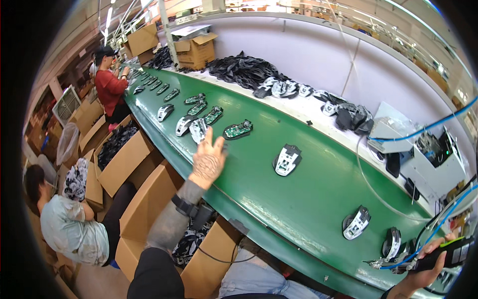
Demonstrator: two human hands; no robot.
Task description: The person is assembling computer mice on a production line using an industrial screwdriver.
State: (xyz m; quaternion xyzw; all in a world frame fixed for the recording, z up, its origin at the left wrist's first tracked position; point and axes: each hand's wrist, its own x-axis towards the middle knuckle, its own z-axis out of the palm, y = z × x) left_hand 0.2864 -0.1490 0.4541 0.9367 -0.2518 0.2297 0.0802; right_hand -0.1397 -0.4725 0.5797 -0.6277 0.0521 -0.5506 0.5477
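My left hand point(208, 162) reaches over the green conveyor belt point(269, 192) with its fingers spread, holding nothing. Its fingertips are at the edge of a white-and-black computer mouse shell point(198, 130); whether they touch it I cannot tell. Close by lie another pale mouse shell point(184, 124) and mouse bases with green circuit boards point(238, 130). At the lower right, my right hand point(434, 261) is wrapped round a black handheld power tool point(452, 252) with a lime stripe. Just beyond the tool's metal front end stands a half-assembled mouse point(392, 242).
More mouse shells point(287, 160) sit along the belt. Black parts point(244, 69) are heaped on the white ledge behind. Blue hoses point(423, 132) and a grey machine point(425, 159) occupy the right. Cardboard boxes point(149, 197) and a seated person point(74, 231) are at left; another person point(109, 84) stands farther away.
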